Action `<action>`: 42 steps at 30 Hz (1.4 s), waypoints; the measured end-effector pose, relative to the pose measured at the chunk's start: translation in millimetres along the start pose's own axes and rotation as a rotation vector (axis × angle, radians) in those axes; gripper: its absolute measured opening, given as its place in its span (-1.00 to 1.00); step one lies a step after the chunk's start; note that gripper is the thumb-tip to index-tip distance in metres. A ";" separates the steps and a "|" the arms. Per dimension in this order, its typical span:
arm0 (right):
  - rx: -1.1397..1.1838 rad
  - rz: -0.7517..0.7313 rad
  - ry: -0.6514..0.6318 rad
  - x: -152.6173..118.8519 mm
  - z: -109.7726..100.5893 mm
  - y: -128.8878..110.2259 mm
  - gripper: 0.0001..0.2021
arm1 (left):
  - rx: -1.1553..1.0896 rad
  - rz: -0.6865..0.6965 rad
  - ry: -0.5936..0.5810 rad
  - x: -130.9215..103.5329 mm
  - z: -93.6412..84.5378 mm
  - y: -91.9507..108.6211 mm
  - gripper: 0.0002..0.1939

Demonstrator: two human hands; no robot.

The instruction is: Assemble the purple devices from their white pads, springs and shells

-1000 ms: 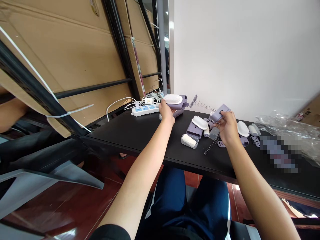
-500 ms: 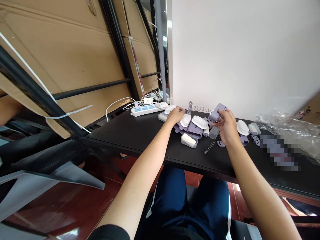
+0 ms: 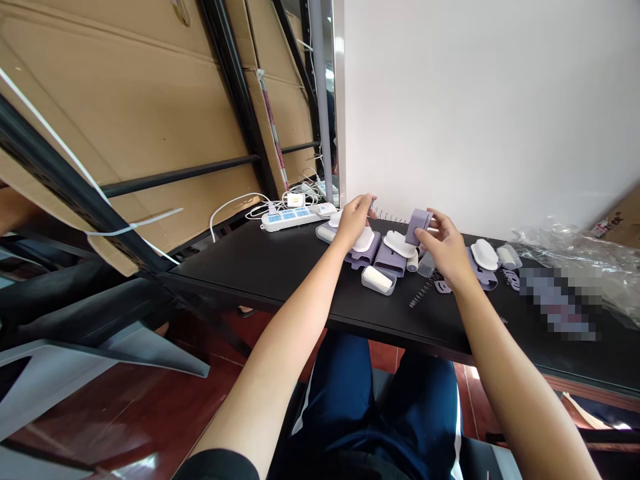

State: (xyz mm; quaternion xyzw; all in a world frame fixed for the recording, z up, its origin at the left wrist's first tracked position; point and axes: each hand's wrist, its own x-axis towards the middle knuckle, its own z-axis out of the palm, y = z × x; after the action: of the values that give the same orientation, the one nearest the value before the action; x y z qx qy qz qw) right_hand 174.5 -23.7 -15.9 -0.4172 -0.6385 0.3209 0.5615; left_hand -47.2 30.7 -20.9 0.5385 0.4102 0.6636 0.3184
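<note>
Seated person at a black counter point(image 3: 280, 267) strewn with lilac and white plastic parts. The right hand point(image 3: 447, 250) pinches a small lilac plastic block-shaped housing point(image 3: 418, 227) in its grip, raised just above the parts pile. The left hand point(image 3: 354, 220) hovers over a white oval ribbed cap on a lilac base point(image 3: 365, 243); its fingers curl loosely, and whether the grip closes on anything cannot be told. Judged from the layout, the work is at an early-to-middle stage: several units beside the housing appear joined, while a thin metal coil spring point(image 3: 425, 291), a clear cap and loose bits right of the housing remain unassembled. Against the frame half a second before, the housing is lifted and turned upright, and the left hand has risen off the lilac pieces, nearer the wall behind the housing
</note>
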 end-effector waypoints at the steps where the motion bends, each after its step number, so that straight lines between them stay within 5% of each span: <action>1: -0.119 -0.096 0.015 0.3 -1.0 1.9 -0.42 | -0.001 -0.006 0.025 0.2 -0.8 0.1 -0.66; 6: -0.571 -0.555 -0.026 -0.8 -9.9 4.1 -0.51 | -0.026 -0.129 0.125 1.5 -2.3 3.2 -0.72; 10: -0.640 -0.681 0.014 1.0 -19.0 2.7 -0.51 | -0.034 -0.238 0.234 4.2 -5.7 7.2 -0.76; 14: -0.544 -0.536 0.244 5.4 -24.5 7.7 -0.50 | 0.075 -0.124 0.191 0.7 -4.9 8.6 -0.75; 21: -0.407 -0.367 0.376 13.9 -27.8 16.9 -0.48 | 0.430 0.214 -0.447 -33.2 21.8 13.9 -0.62; 24: -0.378 -0.331 0.360 14.4 -28.0 17.0 -0.48 | 0.488 0.282 -0.591 -40.5 28.9 15.0 -0.58; 34: -0.184 -0.229 0.298 13.2 -23.4 15.3 -0.48 | 0.519 0.313 -0.363 -35.7 26.8 14.8 -0.67; 42: 0.170 -0.099 -0.047 7.7 -8.3 4.6 -0.46 | -0.225 -0.041 -0.413 -31.0 26.7 19.8 -0.46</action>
State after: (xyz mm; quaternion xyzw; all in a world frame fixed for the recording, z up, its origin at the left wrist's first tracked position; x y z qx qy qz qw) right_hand 183.3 -15.2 -15.1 -0.3286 -0.6418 0.3556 0.5947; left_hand -14.0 0.2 -15.1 0.6156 0.2704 0.5743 0.4670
